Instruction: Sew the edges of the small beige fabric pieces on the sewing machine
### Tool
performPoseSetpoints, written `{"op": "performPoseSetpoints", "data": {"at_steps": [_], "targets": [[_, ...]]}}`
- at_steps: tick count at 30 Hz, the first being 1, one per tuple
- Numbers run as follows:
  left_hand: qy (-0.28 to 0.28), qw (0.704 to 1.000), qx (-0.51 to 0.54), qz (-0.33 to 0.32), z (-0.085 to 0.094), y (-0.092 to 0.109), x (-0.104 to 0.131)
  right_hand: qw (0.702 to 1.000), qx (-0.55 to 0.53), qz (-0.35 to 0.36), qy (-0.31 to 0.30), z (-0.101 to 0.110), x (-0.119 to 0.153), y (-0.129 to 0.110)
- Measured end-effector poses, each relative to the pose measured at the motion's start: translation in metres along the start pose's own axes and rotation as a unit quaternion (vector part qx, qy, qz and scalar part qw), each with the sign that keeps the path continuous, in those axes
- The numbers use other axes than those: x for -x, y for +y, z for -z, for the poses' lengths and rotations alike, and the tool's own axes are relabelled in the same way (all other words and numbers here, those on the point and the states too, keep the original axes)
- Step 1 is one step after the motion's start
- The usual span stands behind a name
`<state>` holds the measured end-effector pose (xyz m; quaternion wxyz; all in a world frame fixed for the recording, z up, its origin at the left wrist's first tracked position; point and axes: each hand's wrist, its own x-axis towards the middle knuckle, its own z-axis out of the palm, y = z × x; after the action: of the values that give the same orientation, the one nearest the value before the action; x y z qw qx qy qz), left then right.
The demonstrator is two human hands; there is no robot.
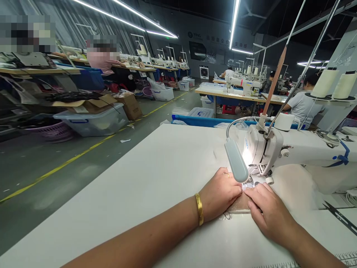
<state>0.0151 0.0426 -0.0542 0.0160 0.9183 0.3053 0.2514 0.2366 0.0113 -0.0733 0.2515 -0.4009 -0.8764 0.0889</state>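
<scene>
A small piece of beige fabric point(240, 204) with a pale lower edge lies flat under the needle area of a white sewing machine point(301, 147). My left hand point(219, 193), wearing a ring and with a gold bracelet at the wrist, grips the fabric's left side, fingers curled and thumb on top. From the right, my right hand point(266, 208) pinches the same piece, its index finger close to the presser foot. The fingertips of both hands nearly meet there. A grey lamp head point(237, 160) hangs just above and hides part of the needle.
The white tabletop point(139, 197) spreads to the left. Black thread snips point(341, 219) lie at the right, above a ruler point(346, 257) along the front edge. Thread cones point(325, 83) stand behind the machine. Across the aisle are plastic bins point(95, 121) and co-workers at other machines.
</scene>
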Motion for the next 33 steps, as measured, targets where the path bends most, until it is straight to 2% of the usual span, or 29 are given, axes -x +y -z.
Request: {"op": "performPoseSetpoints", "data": {"at_steps": [6, 16, 25, 33], "targets": [[0.001, 1.000, -0.010, -0.012, -0.002, -0.001, 0.001, 0.999, -0.025, -0.018, 0.019, 0.001, 0.000, 0.004], [0.013, 0.999, -0.036, -0.036, 0.000, 0.000, 0.000, 0.999, 0.037, -0.022, 0.002, -0.005, 0.001, 0.004], [-0.011, 0.999, -0.053, 0.008, -0.001, -0.007, -0.004, 0.999, 0.022, -0.018, 0.018, -0.001, -0.001, 0.004], [-0.001, 0.998, -0.065, 0.024, -0.002, -0.011, -0.005, 0.996, -0.010, -0.060, 0.065, 0.003, 0.002, 0.016]]}}
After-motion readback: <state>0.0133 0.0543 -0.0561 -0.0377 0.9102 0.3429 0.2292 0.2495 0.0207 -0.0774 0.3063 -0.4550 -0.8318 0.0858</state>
